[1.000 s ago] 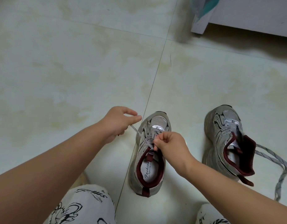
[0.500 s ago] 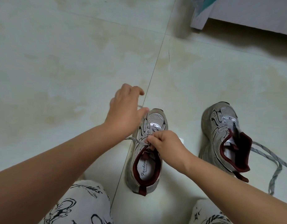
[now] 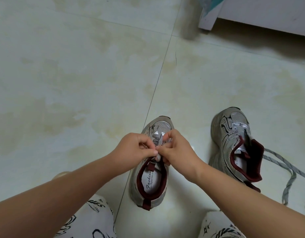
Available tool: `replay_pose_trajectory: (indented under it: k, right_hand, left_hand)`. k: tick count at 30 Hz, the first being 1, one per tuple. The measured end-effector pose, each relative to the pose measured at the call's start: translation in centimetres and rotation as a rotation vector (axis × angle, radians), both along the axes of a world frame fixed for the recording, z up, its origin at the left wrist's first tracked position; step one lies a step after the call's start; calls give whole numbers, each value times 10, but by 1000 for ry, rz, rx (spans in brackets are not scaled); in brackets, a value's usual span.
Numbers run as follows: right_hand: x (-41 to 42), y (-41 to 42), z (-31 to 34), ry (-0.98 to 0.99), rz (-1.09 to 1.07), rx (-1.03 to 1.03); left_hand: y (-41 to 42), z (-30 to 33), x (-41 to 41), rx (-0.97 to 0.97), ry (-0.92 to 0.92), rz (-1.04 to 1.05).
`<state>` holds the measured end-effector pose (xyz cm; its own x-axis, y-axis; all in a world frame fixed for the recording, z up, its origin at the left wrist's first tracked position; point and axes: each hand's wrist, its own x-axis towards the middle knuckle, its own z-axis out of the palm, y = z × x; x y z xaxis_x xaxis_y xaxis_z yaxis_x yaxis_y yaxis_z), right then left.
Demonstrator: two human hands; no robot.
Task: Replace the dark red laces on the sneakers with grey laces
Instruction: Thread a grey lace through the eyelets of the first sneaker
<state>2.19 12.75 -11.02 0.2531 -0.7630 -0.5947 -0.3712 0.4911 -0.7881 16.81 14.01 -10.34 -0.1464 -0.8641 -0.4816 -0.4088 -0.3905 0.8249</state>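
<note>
Nearest the camera, below the grip, patterned trouser knees point(image 3: 86, 219) frame the heel of the left sneaker point(image 3: 149, 179), whose dark red collar lies open just beneath the hands. At the grip itself, the left hand point(image 3: 131, 148) and the right hand point(image 3: 177, 150) meet fingertip to fingertip over the top eyelets, both with fingers curled and pinching the grey lace point(image 3: 157, 143) where it gathers at the tongue. What exactly lies between the fingers, a knot or two loose ends, is hidden.

Beyond the grip, the lace crosses run toward the toe and look snug. The likely fault here is a slip: if either pinch loosens while the ends are being crossed, tension in those upper rows would probably slacken and the lacing go uneven. A hard pull could also tip the sneaker, since nothing pins it to the floor point(image 3: 79, 83).

Well to the right of the grip stands the other sneaker point(image 3: 232, 140), tongue flopped open, a second grey lace point(image 3: 285, 170) trailing loose from it across the tile; it appears unfinished.
</note>
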Motion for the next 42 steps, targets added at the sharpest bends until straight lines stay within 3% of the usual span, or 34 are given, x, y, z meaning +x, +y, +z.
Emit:
replay_pose_trajectory:
  k: [3,7,13,17,21,24,26,28,35,39,42]
  right_hand:
    - [-2,0,4,-29,-2,22]
    - [-3,4,7,-70,28,11]
    - [2,10,7,61,26,-163]
    - [3,15,12,195,118,-315]
    - [2,17,11,260,104,-366]
    - [2,19,10,278,77,-375]
    - [1,20,10,297,102,-392]
    - [1,19,12,317,159,-430]
    - [-5,15,-3,283,239,-569]
    - [-10,21,-13,358,256,-763]
    - [-11,20,-16,430,264,-868]
  left_hand:
    - [2,-1,-3,8,35,40]
    - [1,-8,-4,-40,-61,96]
    - [9,-11,-6,-141,-118,77]
    - [14,-11,-10,-340,-325,-40]
    - [16,-17,-11,-688,-594,-277]
    - [15,-25,-7,-758,-651,-395]
    - [12,-23,-6,-658,-628,-401]
    - [10,-18,-6,-462,-481,-302]
    - [7,-12,-2,263,249,3]
    - [5,-14,-2,343,399,125]
    - [7,-17,-4,364,414,159]
